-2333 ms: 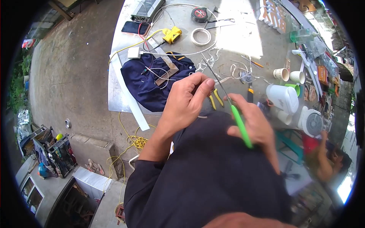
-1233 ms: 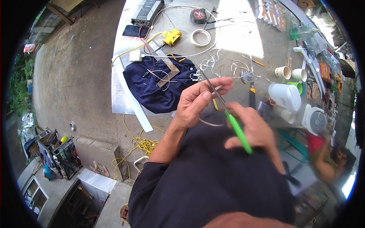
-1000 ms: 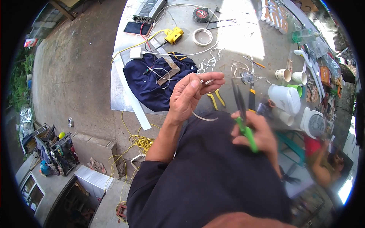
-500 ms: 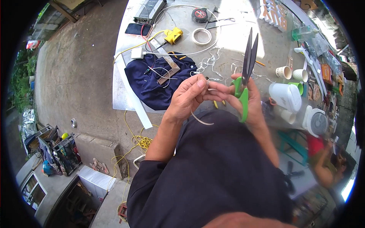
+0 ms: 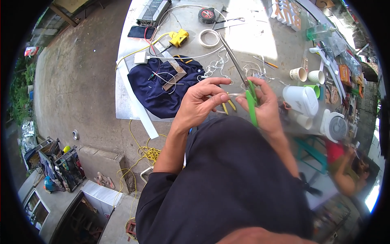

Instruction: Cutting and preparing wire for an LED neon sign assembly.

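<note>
My right hand [image 5: 268,106] is closed round the green handles of a pair of scissors [image 5: 250,97]. The dark blades point up and to the left over the table, close together. A short pale wire [image 5: 236,94] sticks out from the right fingertips toward my left hand [image 5: 199,102]. The left index finger is stretched out above the thumb, with a gap between them. The left thumb tip is close to the wire's end; whether it touches cannot be told. Beneath the hands, yellow-handled pliers [image 5: 231,105] show in part, the rest hidden.
A dark blue cloth [image 5: 156,95] lies at the table's left edge with a small board [image 5: 174,78] on it. Beyond are a yellow connector [image 5: 178,38], tape roll [image 5: 209,38] and tape measure [image 5: 206,15]. Cups [image 5: 298,74], a white jug [image 5: 300,100] and a fan [image 5: 335,126] stand right.
The scissors have tilted leftward and the hands have drawn apart. My left fingers have spread from their pinch. The wire tail that hung below the left hand is out of sight.
</note>
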Available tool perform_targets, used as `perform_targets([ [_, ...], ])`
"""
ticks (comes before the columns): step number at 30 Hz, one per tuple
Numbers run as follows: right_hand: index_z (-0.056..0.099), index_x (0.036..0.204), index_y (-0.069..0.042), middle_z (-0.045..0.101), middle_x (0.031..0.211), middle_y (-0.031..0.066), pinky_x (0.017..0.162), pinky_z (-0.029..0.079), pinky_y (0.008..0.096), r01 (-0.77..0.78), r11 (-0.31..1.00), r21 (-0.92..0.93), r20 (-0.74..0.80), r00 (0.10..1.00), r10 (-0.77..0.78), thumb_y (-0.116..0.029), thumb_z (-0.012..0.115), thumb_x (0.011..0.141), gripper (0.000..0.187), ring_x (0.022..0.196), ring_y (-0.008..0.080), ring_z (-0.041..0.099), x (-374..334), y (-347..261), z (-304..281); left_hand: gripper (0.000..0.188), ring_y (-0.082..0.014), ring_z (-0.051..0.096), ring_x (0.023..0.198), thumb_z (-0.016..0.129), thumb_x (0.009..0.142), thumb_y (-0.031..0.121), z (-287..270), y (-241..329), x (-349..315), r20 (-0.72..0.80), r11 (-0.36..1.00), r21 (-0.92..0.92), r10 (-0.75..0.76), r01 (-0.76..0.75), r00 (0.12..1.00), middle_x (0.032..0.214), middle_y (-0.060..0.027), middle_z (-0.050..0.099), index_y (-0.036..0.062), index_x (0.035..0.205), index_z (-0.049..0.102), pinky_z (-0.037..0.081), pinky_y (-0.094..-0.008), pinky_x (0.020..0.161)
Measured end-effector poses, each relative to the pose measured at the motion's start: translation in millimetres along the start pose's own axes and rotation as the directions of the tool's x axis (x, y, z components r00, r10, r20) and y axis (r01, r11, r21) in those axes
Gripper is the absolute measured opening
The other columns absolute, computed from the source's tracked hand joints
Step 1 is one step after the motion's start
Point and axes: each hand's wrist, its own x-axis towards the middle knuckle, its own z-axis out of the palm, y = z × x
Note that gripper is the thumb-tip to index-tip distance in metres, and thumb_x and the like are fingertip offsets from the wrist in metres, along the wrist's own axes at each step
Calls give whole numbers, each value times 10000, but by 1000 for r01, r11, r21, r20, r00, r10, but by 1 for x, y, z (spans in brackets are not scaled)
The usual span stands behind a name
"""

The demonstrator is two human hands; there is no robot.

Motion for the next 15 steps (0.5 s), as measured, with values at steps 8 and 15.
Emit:
perform_targets([
  [8,535,1346,-42,711,1030,69,814,524,254,-74,989,-130,-44,997,68,13,750,878,518,923,98,650,3,2,4,126,-70,632,748,719,942,86,3,-2,0,18,996,-85,-17,18,1000,1149,-140,719,-32,974,751,538,-233,649],
  [15,543,1338,-60,719,1006,61,763,525,242,-55,997,60,132,990,47,-12,795,848,554,887,82,647,1,1,5,131,-63,610,694,757,915,100,1,-6,2,34,985,162,-73,66,997,824,-39,714,-12,983,764,485,-220,587],
])
